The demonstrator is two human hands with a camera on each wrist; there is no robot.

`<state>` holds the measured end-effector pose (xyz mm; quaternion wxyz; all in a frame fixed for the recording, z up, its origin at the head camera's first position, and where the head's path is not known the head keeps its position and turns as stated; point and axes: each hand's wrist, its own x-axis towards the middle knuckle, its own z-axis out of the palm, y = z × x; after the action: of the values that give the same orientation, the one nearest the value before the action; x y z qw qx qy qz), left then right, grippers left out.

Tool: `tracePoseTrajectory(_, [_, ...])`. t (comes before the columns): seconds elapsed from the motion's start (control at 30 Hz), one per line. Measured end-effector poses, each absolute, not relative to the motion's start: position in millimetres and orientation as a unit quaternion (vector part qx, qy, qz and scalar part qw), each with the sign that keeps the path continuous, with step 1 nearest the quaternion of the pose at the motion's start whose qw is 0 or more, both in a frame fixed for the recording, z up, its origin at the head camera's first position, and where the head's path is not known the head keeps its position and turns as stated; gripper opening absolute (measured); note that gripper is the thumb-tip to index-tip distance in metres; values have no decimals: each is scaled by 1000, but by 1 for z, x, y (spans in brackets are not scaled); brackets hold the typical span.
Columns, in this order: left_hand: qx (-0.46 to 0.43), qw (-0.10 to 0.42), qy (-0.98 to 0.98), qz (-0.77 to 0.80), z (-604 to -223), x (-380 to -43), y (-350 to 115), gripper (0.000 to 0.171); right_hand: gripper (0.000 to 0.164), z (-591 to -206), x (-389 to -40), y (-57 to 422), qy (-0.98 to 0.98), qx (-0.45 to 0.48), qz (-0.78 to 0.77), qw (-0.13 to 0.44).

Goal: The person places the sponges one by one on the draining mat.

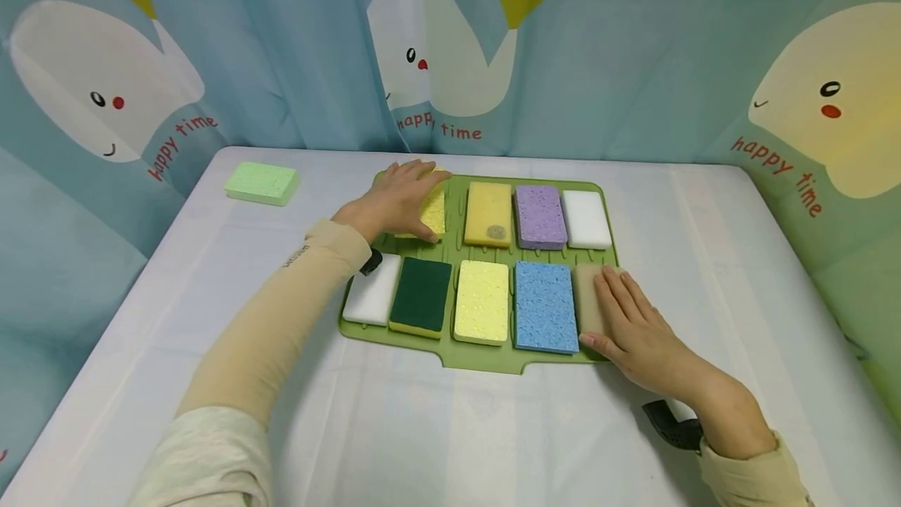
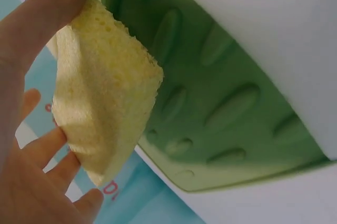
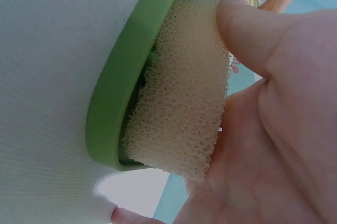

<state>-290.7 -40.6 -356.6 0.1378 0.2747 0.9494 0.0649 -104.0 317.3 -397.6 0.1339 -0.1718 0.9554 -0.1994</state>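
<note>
My left hand (image 1: 394,198) spans a pale yellow sponge (image 1: 435,211) at the back left corner of a green silicone mat (image 1: 482,359). In the left wrist view, the thumb is on one end of this sponge (image 2: 108,87) and the fingertips on another side. At the front right corner, my right hand (image 1: 644,343) lies with nearly straight fingers over a beige sponge (image 1: 587,300). The right wrist view shows the coarse pores of that beige sponge (image 3: 176,87) inside the mat's raised rim (image 3: 118,87), the thumb at its edge.
The mat's back row holds a yellow sponge (image 1: 487,210), a purple one (image 1: 540,216) and a white one (image 1: 586,219). In front lie white (image 1: 371,292), dark green-topped (image 1: 421,296), yellow (image 1: 482,302) and blue sponges (image 1: 545,307). A light green sponge (image 1: 262,183) sits at the table's back left.
</note>
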Motion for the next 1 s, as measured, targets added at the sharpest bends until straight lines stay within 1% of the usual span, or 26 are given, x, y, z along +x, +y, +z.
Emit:
tracePoseTrajectory(0.5, [297,169,938,66,-363,-293,-26,111,89,-395,-104,316,955,-170,-199,140])
tracePoseTrajectory(0.7, [293,191,934,69,-364,-294,-25,112,89,-394,-104,315,956,-168,-196,140])
tracePoseTrajectory(1.0, [295,238,921,84,-368,-296,-28,110,88,-396,-104,316,956,-172,-194,134])
